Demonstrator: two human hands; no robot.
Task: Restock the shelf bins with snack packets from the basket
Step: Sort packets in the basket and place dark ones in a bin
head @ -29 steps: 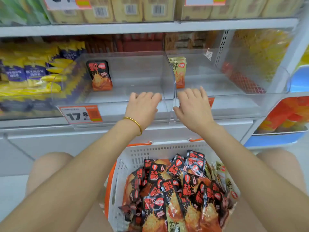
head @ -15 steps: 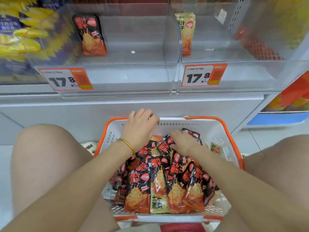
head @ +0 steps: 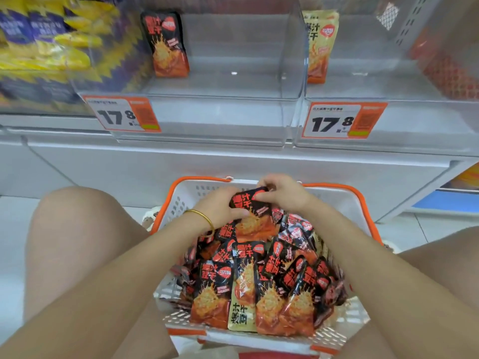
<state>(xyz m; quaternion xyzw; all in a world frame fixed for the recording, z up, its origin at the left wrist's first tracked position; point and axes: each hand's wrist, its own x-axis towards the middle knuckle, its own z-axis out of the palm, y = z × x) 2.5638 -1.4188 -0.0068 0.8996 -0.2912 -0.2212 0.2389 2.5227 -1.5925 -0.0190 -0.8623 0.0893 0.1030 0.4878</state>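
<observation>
A white basket with an orange rim (head: 344,200) sits between my knees, heaped with several black-and-red snack packets (head: 261,286) and a beige one (head: 242,318). My left hand (head: 220,206) and my right hand (head: 281,193) both grip one black-and-red packet (head: 252,216) raised at the basket's far end. Above stand two clear shelf bins. The left bin (head: 223,92) holds a single black-and-red packet (head: 167,45) leaning at its back left. The right bin (head: 383,92) holds one beige packet (head: 320,45) against its left wall.
Orange price tags reading 17.8 hang on the left bin's front (head: 121,115) and the right bin's front (head: 342,120). A bin of yellow and purple packets (head: 44,47) stands at far left. My bare knees flank the basket. A blue tray (head: 445,200) lies low right.
My hands dropped from the bins' front edges into the basket and took hold of one black-and-red packet together. The view tilted down toward the basket.
</observation>
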